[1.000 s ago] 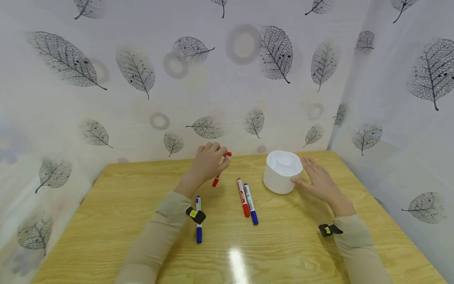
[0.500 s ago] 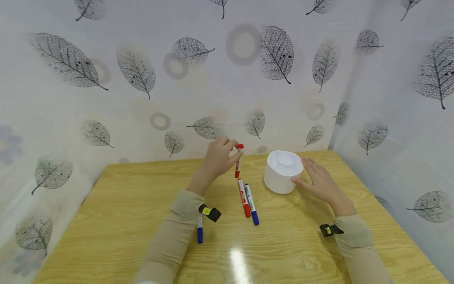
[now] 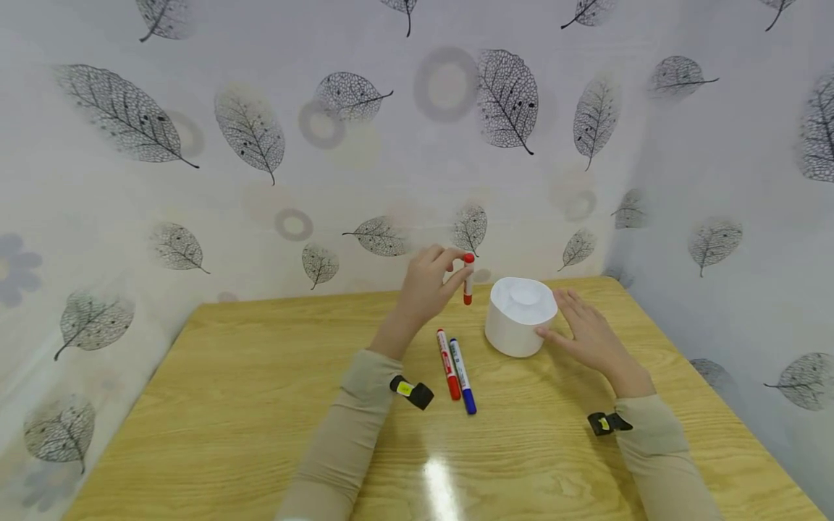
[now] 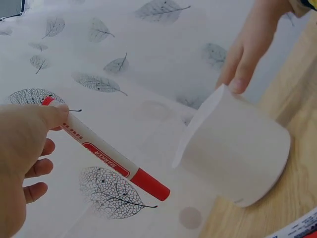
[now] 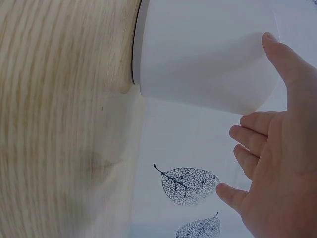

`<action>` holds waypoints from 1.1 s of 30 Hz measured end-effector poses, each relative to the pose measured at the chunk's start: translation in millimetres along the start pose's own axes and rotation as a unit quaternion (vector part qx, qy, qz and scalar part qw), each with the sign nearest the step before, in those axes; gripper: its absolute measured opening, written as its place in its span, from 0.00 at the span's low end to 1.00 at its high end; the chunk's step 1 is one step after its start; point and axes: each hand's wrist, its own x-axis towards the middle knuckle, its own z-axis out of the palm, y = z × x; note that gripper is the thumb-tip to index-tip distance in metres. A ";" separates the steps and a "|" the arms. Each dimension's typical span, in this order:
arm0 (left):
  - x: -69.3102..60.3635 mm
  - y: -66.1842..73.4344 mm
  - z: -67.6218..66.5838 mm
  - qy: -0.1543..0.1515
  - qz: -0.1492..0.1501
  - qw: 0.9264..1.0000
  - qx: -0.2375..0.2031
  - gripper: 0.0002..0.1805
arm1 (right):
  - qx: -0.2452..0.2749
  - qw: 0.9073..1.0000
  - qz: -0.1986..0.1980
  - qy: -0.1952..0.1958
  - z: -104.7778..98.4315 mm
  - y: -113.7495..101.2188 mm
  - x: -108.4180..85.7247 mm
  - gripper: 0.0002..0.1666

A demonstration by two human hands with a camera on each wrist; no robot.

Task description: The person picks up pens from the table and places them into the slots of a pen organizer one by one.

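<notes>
A red-capped marker [image 3: 468, 281] hangs nearly upright, pinched near its top end by the thumb and fingers of the left hand [image 3: 426, 284], left of the white container. In the left wrist view the same marker [image 4: 106, 157] shows its label, with the red cap pointing away from the hand [image 4: 25, 153]. The white round container [image 3: 515, 325] stands on the table. Against its right side rests the right hand [image 3: 589, 336], fingers extended. The right wrist view shows the thumb of this hand [image 5: 282, 148] touching the container wall [image 5: 208, 54].
On the wooden table [image 3: 247, 405], a red marker [image 3: 448, 364] and a blue marker [image 3: 463, 376] lie side by side in front of the container. Behind the table hangs a leaf-patterned cloth [image 3: 378, 159].
The left hand has moved right and slightly up with its marker, which has swung from tilted to nearly upright. The left forearm now hides the other blue marker. The right hand has stayed put.
</notes>
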 end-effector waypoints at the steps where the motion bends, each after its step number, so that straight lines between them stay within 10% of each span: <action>1: 0.3 1.5 1.8 0.005 0.002 1.000 -0.007 0.16 | -0.001 1.000 0.001 0.001 0.3 -0.8 -1.0 0.53; 15: 4.0 19.6 22.9 0.025 0.016 0.997 -0.076 0.15 | -0.013 1.000 0.015 -0.012 -0.2 -3.7 -3.6 0.54; 33: -3.0 19.6 22.9 -0.038 -0.006 0.999 0.000 0.16 | -0.013 1.000 0.013 -0.008 -2.0 -7.2 -4.0 0.54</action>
